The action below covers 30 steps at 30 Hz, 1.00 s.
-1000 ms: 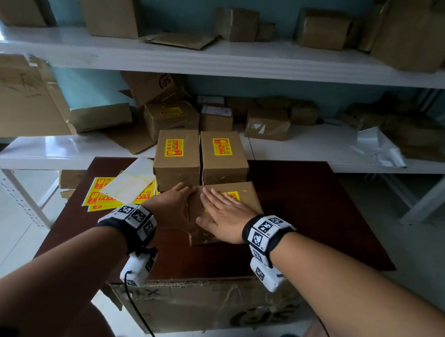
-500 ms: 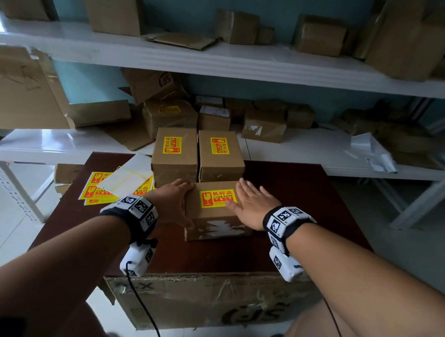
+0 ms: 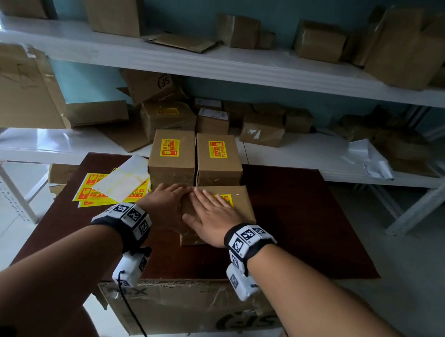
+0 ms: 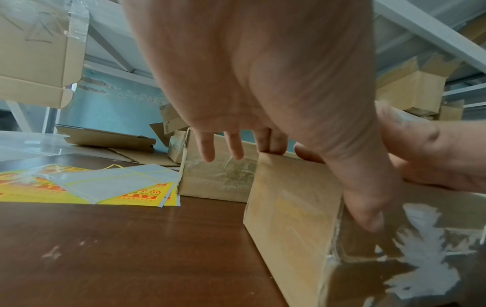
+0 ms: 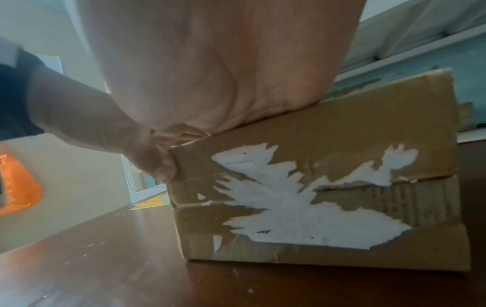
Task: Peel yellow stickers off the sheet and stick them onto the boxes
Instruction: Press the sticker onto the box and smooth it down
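Observation:
The near cardboard box (image 3: 240, 207) lies on the dark wooden table (image 3: 307, 219), with torn white label remains on its front face (image 5: 302, 207). My right hand (image 3: 210, 214) lies flat on the box's top with straight fingers, covering most of a yellow sticker (image 3: 226, 198). My left hand (image 3: 164, 206) holds the box's left end, its thumb (image 4: 368, 207) hooked over the near corner and its fingertips (image 4: 272, 143) on the far top edge. Yellow sticker sheets (image 3: 94, 191) lie on the table to the left, under a white peeled backing sheet (image 3: 125, 182).
Two boxes with yellow stickers on top (image 3: 172, 157) (image 3: 218, 158) stand side by side just behind the near box. White shelves (image 3: 300, 155) behind the table hold several cardboard boxes. A large flattened carton (image 3: 186, 308) leans against the table's front edge.
Half a second ago my right hand was at the box's right edge with the sticker bare. It has slid back left over the sticker. The left hand stayed on the box.

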Each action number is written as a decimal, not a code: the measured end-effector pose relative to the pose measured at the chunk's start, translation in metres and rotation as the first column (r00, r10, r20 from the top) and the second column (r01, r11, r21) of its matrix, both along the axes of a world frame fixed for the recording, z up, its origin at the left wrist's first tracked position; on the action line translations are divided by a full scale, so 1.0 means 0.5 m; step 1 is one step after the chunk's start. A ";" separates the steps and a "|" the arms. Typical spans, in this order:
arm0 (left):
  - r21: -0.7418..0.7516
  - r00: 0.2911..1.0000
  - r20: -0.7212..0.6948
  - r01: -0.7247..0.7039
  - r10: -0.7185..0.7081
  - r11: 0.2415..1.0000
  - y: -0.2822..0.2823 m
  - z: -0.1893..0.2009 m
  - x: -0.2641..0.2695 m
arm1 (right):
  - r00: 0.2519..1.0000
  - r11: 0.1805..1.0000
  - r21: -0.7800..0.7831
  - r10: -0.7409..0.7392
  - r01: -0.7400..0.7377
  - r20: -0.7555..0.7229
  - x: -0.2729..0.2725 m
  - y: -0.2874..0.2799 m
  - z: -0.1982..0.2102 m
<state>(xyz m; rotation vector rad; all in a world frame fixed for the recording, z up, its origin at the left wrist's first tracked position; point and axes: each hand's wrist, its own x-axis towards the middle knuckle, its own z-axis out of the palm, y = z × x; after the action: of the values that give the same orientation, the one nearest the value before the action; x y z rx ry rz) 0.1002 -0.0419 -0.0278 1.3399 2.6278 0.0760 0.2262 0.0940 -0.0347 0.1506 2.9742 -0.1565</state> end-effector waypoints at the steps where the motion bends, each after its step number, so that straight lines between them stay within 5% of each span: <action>1: -0.013 1.000 -0.016 -0.004 0.004 1.000 0.000 0.000 0.001 | 1.000 1.000 0.000 0.008 -0.008 0.002 0.000 0.005 0.000; 7: -0.065 0.998 -0.056 -0.039 0.035 0.997 0.007 0.009 0.012 | 0.998 0.998 0.012 0.059 -0.058 -0.010 0.011 0.033 -0.005; 19: -0.108 0.999 -0.041 -0.017 0.013 0.994 0.014 0.034 0.014 | 0.989 0.989 -0.026 -0.144 0.144 0.024 0.080 0.150 0.003; 30: -0.311 0.884 -0.246 0.317 -0.398 0.896 0.123 0.003 0.141 | 0.979 0.975 -0.097 -0.204 0.202 -0.014 0.068 0.146 -0.026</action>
<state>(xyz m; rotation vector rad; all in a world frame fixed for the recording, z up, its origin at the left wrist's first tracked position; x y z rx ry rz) 0.1709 0.0198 -0.0262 1.8330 2.4391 -0.5575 0.2602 0.1672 -0.0478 0.4446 2.9616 -0.3262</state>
